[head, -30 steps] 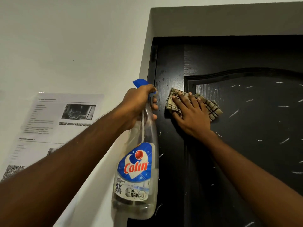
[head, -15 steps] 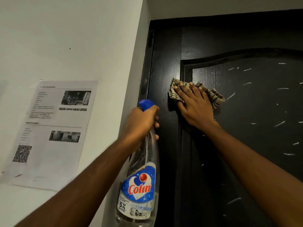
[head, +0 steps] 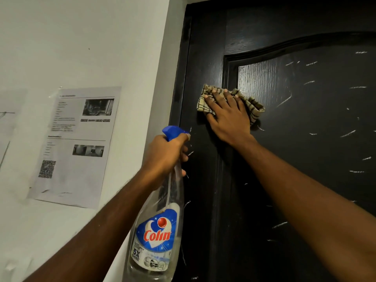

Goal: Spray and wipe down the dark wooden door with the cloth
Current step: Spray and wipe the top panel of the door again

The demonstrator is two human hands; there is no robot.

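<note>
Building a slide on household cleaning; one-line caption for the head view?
Right hand presses a checked cloth to the dark door; left hand holds a spray bottle.

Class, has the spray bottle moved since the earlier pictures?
Yes, downward. The spray bottle had its blue head level with the door panel's top corner; now it sits below that corner, lower than the cloth.

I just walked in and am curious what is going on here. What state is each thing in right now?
Door: shut, flecked with white streaks.
Cloth: bunched, pressed flat to the door.
Right hand: spread open on the cloth.
Left hand: closed round the bottle's neck.
Bottle: held upright, clear, liquid low in its base.
Paper: stuck to the wall, lower edge lifting.
</note>
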